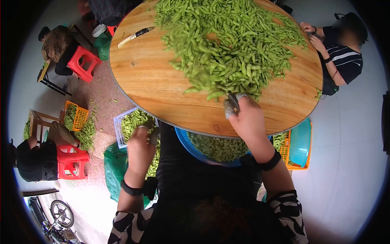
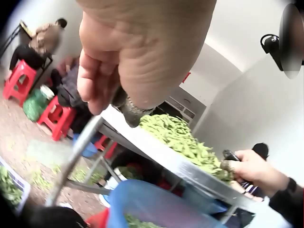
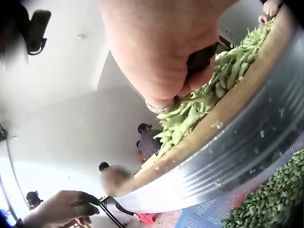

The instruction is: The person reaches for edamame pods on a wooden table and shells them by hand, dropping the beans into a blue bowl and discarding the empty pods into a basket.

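Observation:
A large heap of green soybean pods (image 1: 227,44) covers much of the round wooden table (image 1: 138,77). At its near edge my right hand (image 1: 248,118) grips a black handle (image 3: 202,61), its working end hidden. That hand's thumb wears a grey wrap (image 1: 230,110), right at the nearest pods. My left hand (image 1: 140,146) is off the table, over the near side of a pale crate (image 1: 119,132) of pods. Its fingers hang loosely bent, and a dark cover (image 2: 133,114) is on the thumb. Below the table edge, between the hands, a blue basin (image 1: 185,140) contains shelled beans (image 1: 219,147).
A knife (image 1: 136,36) lies on the table's left. An orange crate (image 1: 307,156) stands below the right edge, a green bag (image 1: 113,166) by my left forearm. Another person (image 1: 343,53) sits at the right. Red stools (image 1: 83,63) and further seated people are at the left.

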`<state>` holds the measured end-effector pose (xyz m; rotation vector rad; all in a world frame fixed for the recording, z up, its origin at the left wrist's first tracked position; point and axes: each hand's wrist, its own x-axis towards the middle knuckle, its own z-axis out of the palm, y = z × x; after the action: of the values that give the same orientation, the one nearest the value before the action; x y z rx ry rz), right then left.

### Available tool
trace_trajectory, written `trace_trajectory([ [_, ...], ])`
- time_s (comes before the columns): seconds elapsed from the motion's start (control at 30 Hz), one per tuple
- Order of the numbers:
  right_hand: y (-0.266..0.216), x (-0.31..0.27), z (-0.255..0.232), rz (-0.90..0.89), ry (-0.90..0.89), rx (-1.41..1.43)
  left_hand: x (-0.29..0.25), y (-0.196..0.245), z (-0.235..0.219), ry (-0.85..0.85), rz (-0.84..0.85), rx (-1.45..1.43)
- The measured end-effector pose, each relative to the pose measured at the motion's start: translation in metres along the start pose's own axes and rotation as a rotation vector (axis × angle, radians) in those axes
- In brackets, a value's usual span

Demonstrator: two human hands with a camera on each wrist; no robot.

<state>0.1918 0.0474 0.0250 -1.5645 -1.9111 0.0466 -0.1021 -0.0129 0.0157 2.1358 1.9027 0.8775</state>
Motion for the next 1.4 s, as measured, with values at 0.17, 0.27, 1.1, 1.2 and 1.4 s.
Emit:
trace_trajectory([
  [0.17, -0.006, -0.022, -0.036, 0.686, -0.500, 0.981, 0.022, 0.095, 0.044, -0.203, 0.225, -0.705],
  [0.27, 0.006, -0.046, -0.037, 0.707, -0.550, 1.147, 0.023, 0.106, 0.066, -0.547, 0.002, -1.042],
  [1.1, -0.002, -0.057, -0.057, 1.032, -0.808, 1.887, 0.029, 0.098, 0.054, -0.932, -0.360, -1.437],
  [1.2, -0.009, -0.055, -0.059, 1.003, -0.748, 1.478, 0.032, 0.094, 0.062, -0.546, 0.203, -0.819],
  [1.4, -0.003, -0.065, -0.051, 0.613, -0.666, 1.184, 0.030, 0.101, 0.065, -0.185, 0.668, -0.072],
])
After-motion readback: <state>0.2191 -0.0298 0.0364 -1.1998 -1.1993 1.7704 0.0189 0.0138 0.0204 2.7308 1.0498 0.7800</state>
